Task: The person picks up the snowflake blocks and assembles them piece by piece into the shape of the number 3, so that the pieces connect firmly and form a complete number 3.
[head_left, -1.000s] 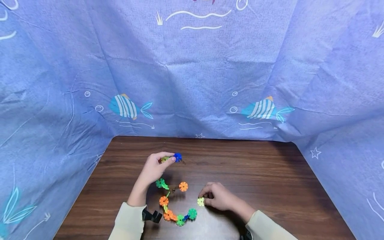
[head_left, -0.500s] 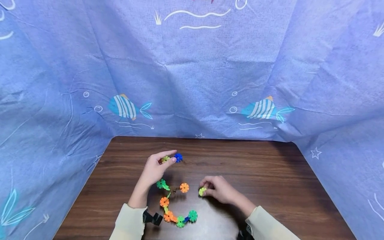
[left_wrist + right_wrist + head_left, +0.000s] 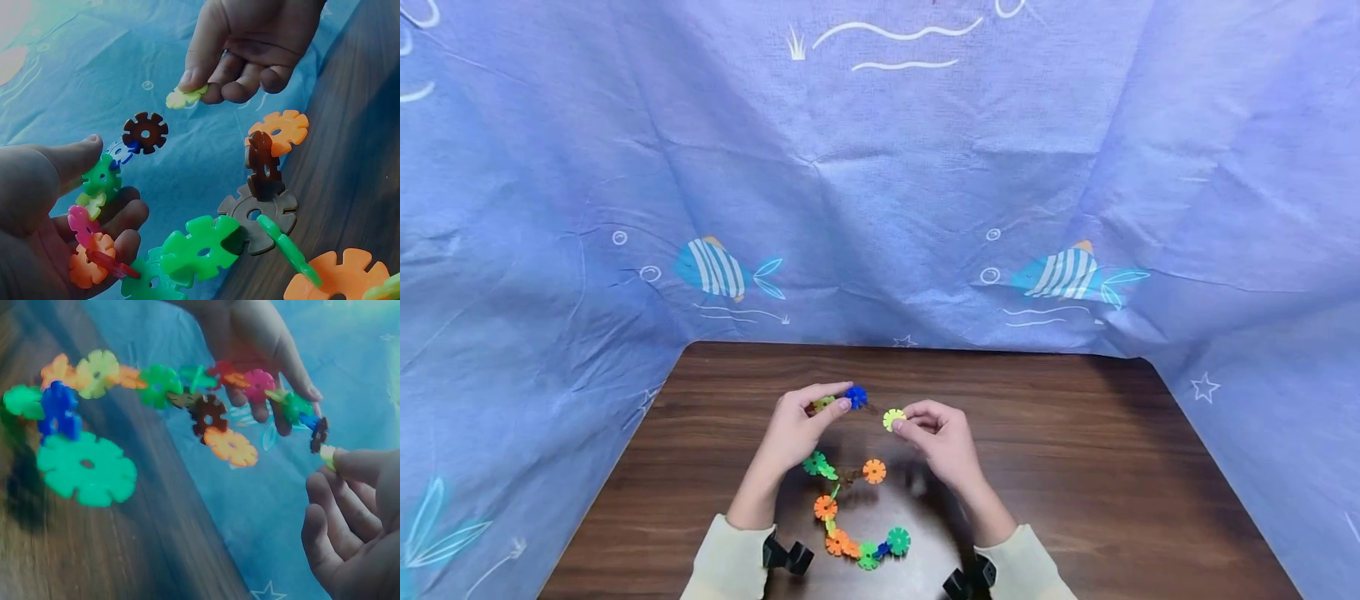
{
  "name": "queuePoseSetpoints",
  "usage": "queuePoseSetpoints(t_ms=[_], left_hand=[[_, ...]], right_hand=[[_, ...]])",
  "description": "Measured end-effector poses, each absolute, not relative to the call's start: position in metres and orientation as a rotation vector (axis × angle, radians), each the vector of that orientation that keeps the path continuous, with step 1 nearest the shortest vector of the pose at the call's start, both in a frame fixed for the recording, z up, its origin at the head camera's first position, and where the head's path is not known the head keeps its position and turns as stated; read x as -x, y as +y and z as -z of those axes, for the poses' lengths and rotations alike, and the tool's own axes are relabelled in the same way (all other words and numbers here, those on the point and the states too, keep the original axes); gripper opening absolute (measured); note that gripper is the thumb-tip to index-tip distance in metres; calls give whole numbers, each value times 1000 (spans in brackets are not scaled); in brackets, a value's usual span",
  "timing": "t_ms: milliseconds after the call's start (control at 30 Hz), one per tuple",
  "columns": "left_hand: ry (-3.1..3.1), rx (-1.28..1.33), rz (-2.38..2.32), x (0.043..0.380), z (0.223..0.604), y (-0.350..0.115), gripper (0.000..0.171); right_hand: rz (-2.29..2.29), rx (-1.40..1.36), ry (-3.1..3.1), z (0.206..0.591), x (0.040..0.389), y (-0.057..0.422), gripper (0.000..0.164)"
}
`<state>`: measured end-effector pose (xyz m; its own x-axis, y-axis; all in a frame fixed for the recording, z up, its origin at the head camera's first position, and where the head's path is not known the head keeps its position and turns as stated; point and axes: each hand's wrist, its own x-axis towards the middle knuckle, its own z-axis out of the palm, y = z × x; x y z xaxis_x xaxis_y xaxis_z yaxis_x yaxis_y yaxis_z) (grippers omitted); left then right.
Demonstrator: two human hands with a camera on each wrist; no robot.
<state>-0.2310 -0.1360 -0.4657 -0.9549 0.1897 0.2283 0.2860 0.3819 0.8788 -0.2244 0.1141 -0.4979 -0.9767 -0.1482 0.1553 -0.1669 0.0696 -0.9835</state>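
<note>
My left hand [image 3: 793, 425] grips one end of a chain of notched plastic snowflake discs, the blue disc [image 3: 856, 397] showing past its fingertips. Beyond the blue one, a brown disc [image 3: 156, 139] forms the chain's tip in the left wrist view. Between thumb and forefinger, my right hand [image 3: 947, 442] pinches a single yellow snowflake disc [image 3: 892, 419]. In the right wrist view this yellow disc is right by the brown tip. Pink, green and orange discs [image 3: 84, 270] of the chain lie against the left palm. The left fingers partly hide these links in the head view.
The rest of the chain curves toward the front of the wooden table [image 3: 1060, 467], ending in a teal-green disc [image 3: 898, 542]. A short branch with an orange disc [image 3: 874, 472] sticks out to the right. Blue fish-print cloth [image 3: 880, 275] encloses the back and sides.
My right hand has lifted the yellow disc up and away from the front, bringing it close to the chain's tip. The left hand keeps its grip, shifting slightly right.
</note>
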Motion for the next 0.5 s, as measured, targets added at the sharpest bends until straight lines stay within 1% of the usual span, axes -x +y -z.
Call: queuePoseSetpoints(t_ms=[267, 500], left_hand=[[-2531, 458, 1636, 231, 464, -131, 32], [-2532, 475, 1631, 229, 466, -127, 31]], right_hand=[[-2042, -396, -2288, 496, 228, 115, 16], [-2044, -383, -2301, 501, 227, 117, 16]])
